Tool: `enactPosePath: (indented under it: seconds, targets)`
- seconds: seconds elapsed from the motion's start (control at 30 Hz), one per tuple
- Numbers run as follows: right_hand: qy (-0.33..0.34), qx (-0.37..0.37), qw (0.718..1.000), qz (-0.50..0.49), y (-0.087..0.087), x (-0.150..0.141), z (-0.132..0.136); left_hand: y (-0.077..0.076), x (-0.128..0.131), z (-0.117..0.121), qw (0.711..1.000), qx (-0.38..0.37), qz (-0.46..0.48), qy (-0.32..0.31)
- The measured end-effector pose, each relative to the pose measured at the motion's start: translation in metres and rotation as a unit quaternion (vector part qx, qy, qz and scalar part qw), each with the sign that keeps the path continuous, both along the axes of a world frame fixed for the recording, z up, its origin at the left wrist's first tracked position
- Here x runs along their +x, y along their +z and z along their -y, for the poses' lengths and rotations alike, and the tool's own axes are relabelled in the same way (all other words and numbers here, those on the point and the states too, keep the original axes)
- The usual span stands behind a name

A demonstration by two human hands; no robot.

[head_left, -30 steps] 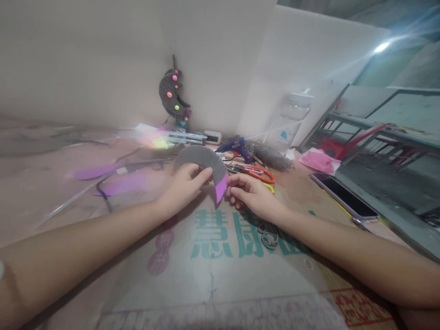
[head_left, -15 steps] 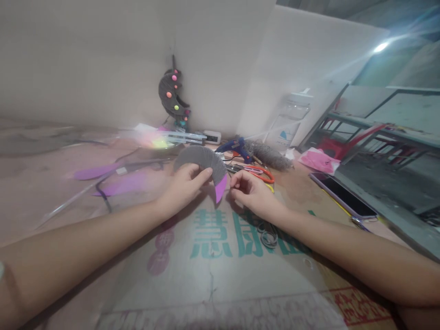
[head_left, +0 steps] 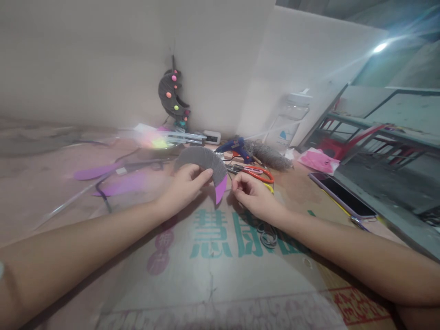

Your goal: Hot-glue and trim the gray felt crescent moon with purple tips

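My left hand [head_left: 187, 183] grips a crescent shape [head_left: 202, 158] wound with grey yarn, thumb on its front face. The crescent's lower right tip is bare purple [head_left: 221, 189]. Just right of that tip, my right hand [head_left: 252, 195] is closed in a pinch, apart from the crescent. Whatever its fingertips hold is too small to make out. A loose coil of grey yarn [head_left: 268, 238] lies below the right hand on the printed cardboard [head_left: 165, 293].
Behind the hands lie orange-handled scissors [head_left: 264, 174], a blue glue gun [head_left: 237, 147] and a grey yarn bundle [head_left: 271, 156]. A phone [head_left: 343, 195] and clear bottle [head_left: 292, 119] stand right. Purple pieces [head_left: 92, 172] lie left. A decorated crescent [head_left: 168, 94] hangs on the wall.
The fingers of my right hand have drawn closer together into a tighter pinch, and the hand has shifted very slightly. My left hand and the crescent have stayed almost still.
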State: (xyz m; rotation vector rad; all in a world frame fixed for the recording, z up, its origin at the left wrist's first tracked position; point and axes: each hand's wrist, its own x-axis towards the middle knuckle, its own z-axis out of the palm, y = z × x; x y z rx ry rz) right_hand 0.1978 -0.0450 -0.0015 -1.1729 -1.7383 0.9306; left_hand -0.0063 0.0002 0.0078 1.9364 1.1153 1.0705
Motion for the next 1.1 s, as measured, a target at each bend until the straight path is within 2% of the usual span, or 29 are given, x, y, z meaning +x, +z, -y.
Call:
enactPosePath:
  seconds: [0.13, 0.4, 0.7, 0.97, 1.1]
  targets:
    - [-0.003, -0.007, 1.0, -0.001, 0.0011, -0.0002, 0.0012, -0.0013, 0.0003, -0.0008, 1.0, -0.001, -0.002, 0.001]
    - [0.006, -0.048, 0.997, -0.066, 0.0055, -0.0062, 0.0021, -0.0009, 0.0009, -0.0005, 1.0, -0.006, -0.012, 0.011]
    - [0.008, -0.044, 0.997, -0.067, 0.0082, -0.0086, 0.0051, 0.0011, 0.0006, 0.0013, 1.0, -0.007, -0.014, 0.007]
    - [-0.017, 0.042, 0.999, 0.005, 0.0016, -0.0041, 0.001, 0.0012, 0.0006, 0.0003, 1.0, -0.001, -0.011, 0.006]
    - [-0.013, 0.034, 0.999, 0.017, 0.0019, -0.0033, 0.0038, -0.0003, 0.0008, -0.0004, 1.0, -0.003, -0.012, 0.005]
